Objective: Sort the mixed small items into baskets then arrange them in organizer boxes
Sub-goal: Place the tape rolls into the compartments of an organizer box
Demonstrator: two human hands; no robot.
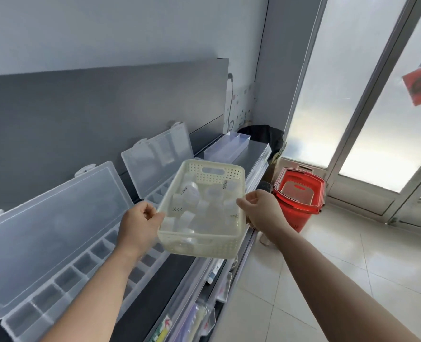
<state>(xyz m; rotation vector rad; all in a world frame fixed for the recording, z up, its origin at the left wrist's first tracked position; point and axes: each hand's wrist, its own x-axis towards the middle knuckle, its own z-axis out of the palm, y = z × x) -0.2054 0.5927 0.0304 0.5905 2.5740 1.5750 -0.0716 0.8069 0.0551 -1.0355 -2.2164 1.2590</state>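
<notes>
Two bare forearms reach forward from the bottom edge. The left hand [140, 218] curls its fingers over the left long rim of a cream perforated plastic basket [204, 245], and the right hand [258, 206] pinches the opposite rim. The basket is held off the dark shelf [160, 280], just above its front edge. Loose small translucent plastic pieces [192, 193] lie inside.

It looks light, and its thin walls probably flex. The pieces would likely slide if it tipped, so keep it level, gripping both long rims or the cut-out end handles.

Left of it lies a long clear plastic organizer box [68, 280], lid open, and beyond that a second clear organizer box [157, 156]. Farther right, a red plastic shopping basket [298, 193] sits on the floor.
</notes>
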